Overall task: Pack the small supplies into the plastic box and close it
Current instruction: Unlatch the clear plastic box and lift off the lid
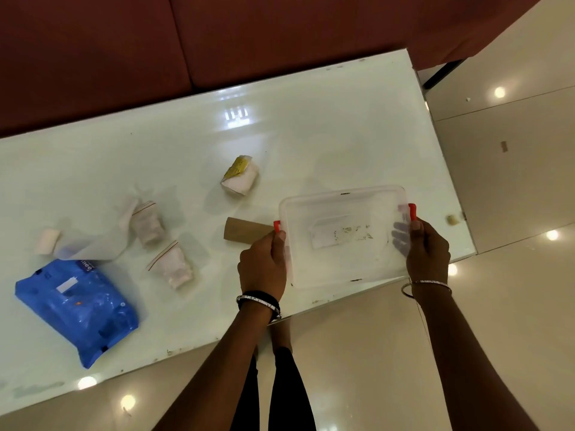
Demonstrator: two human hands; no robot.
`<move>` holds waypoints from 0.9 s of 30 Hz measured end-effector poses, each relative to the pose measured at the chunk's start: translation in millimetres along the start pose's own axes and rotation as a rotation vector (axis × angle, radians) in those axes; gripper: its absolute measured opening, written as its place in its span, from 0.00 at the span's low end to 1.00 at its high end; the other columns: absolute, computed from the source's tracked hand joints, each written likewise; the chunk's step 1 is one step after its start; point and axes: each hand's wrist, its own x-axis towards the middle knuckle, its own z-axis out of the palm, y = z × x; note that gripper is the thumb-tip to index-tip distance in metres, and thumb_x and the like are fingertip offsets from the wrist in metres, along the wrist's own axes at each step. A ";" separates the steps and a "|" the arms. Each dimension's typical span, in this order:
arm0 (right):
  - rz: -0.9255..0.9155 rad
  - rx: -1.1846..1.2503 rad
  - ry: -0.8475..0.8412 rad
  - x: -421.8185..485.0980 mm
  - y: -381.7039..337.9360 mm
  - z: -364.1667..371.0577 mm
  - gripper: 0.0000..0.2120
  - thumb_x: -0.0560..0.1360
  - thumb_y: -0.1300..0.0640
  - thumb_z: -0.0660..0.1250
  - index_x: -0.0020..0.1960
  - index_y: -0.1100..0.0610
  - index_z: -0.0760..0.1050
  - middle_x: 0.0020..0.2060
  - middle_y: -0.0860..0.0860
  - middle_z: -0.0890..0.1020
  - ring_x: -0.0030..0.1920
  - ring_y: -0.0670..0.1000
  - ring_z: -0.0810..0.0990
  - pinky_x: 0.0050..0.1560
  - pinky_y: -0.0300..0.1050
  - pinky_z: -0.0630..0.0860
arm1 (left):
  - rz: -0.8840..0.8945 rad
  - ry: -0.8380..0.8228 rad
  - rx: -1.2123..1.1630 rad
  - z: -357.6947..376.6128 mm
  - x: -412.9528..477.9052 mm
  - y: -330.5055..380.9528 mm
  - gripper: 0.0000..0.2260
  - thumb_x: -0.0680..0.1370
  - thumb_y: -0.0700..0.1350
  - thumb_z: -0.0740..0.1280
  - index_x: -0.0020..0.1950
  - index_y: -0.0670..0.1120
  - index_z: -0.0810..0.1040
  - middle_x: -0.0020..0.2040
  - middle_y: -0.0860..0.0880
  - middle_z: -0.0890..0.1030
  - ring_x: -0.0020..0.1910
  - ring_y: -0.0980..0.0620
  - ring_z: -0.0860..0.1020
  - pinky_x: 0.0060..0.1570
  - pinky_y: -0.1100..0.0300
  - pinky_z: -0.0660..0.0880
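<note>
A clear plastic box [342, 206] with red side clips sits at the near right part of the white table. My left hand [263, 265] grips its left side by the red clip [276, 225]. My right hand [427, 250] grips its right side under the other red clip [412, 212]. The supplies lie to the left: a cardboard tube [244, 233], a wrapped white pack with a yellow label [240, 175], two small zip bags [147, 223] [172, 264], a small white block [47, 241], a white sheet [102, 241] and a blue packet [77, 309].
The glossy white table [311, 135] ends just below the box and at the right beside it. A dark red sofa [155, 42] runs along the far edge. Shiny tiled floor [513, 181] lies to the right and below; my legs [280, 390] show under the table edge.
</note>
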 end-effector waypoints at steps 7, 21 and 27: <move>-0.059 -0.220 0.043 15.5 10.3 -1.7 0.18 0.83 0.48 0.54 0.54 0.55 0.80 0.46 0.57 0.87 0.47 0.62 0.85 0.49 0.64 0.81 | -0.214 -0.082 -0.248 5.1 7.1 -18.6 0.15 0.83 0.46 0.56 0.52 0.40 0.80 0.42 0.44 0.83 0.35 0.55 0.81 0.28 0.67 0.78; 0.565 -0.037 -0.247 51.7 4.7 -12.5 0.15 0.79 0.64 0.63 0.64 0.65 0.77 0.49 0.59 0.81 0.52 0.58 0.78 0.58 0.54 0.79 | -0.349 -0.261 -0.374 12.5 23.2 -33.5 0.11 0.83 0.46 0.55 0.57 0.48 0.77 0.48 0.43 0.81 0.45 0.44 0.82 0.33 0.56 0.83; -0.226 -0.283 0.370 -6.9 -55.2 15.8 0.09 0.77 0.63 0.64 0.53 0.60 0.81 0.47 0.57 0.84 0.46 0.58 0.82 0.49 0.48 0.77 | -0.403 -0.382 -0.435 9.5 26.4 -31.9 0.15 0.84 0.45 0.55 0.65 0.41 0.74 0.56 0.37 0.80 0.52 0.37 0.81 0.49 0.41 0.81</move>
